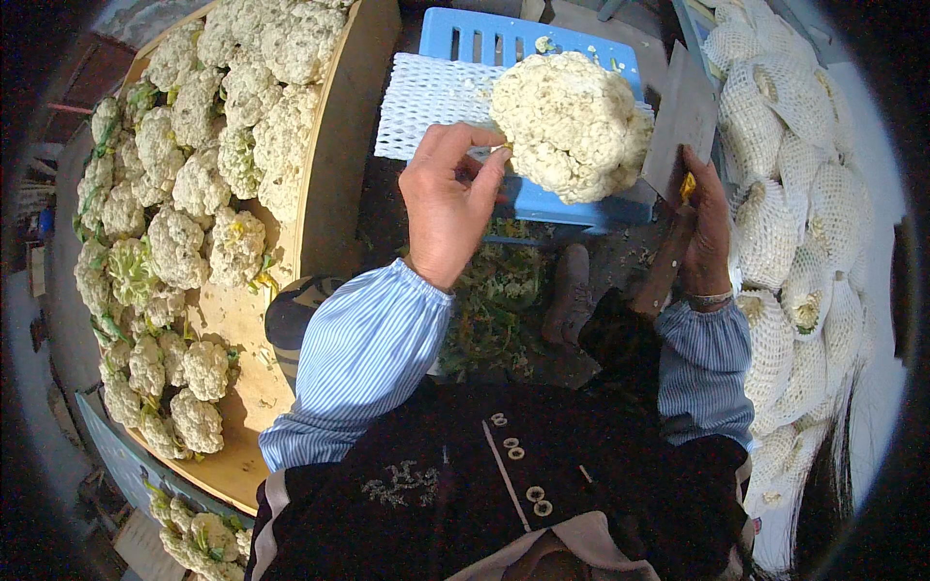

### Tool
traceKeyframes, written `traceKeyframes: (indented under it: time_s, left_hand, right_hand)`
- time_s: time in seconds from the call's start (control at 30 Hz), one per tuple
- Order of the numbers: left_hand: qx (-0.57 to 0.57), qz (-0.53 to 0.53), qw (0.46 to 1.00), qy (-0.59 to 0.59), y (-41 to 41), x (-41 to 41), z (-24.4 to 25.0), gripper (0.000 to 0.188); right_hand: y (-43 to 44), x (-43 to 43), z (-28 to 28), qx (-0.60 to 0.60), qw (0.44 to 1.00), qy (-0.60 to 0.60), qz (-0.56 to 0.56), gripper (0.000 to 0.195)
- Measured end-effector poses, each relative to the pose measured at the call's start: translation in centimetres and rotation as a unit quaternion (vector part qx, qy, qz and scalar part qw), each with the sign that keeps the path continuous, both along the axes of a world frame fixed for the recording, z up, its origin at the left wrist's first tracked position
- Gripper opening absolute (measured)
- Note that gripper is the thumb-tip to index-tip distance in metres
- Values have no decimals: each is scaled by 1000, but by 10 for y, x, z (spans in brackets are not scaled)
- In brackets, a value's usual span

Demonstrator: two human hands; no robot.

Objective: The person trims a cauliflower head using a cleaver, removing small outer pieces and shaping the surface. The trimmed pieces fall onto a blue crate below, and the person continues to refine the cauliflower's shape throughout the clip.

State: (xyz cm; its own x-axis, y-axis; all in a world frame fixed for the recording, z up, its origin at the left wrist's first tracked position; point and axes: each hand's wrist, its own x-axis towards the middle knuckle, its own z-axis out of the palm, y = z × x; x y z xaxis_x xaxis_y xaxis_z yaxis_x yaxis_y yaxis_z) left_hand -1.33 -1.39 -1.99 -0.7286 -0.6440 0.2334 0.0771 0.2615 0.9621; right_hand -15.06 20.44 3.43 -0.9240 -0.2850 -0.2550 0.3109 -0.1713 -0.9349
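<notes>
A large cauliflower head (570, 127) lies, florets up, on a white foam mesh sleeve (429, 98) spread across a blue plastic stool (465, 33). At the cauliflower's left edge my left hand (450, 192) pinches a tiny yellowish bit (507, 147) between thumb and fingertips. My right hand (706, 225) grips a wide-bladed cleaver (683, 120) by its wooden handle, to the right of the stool. The blade points away from me, close to the cauliflower's right side. A yellow scrap (687, 187) shows beside the right thumb.
On my left, a wooden-sided bin (240, 436) holds many bare cauliflowers (174, 247). Cauliflowers in white mesh sleeves (755, 240) are stacked on my right. Leaf trimmings (501, 305) cover the ground below the stool, near a shoe (570, 290). More cauliflowers (203, 541) sit at lower left.
</notes>
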Motion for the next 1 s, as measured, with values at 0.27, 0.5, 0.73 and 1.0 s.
traceKeyframes:
  time_s: [0.27,0.5,0.73,1.0]
  left_hand:
    - [-7,3,1000,18,-3,-3,-6,11]
    - [-154,2,987,40,-5,-5,-4,9]
    - [250,-101,963,-8,-50,9,18,22]
    - [-40,-85,994,-58,-64,15,17,14]
  right_hand:
    - [-6,2,5,1,1000,-13,-9,31]
    - [-10,6,8,26,1000,-14,-10,30]
    - [-3,-2,0,11,1000,-23,-7,24]
    - [3,-7,-7,40,999,-28,-1,34]
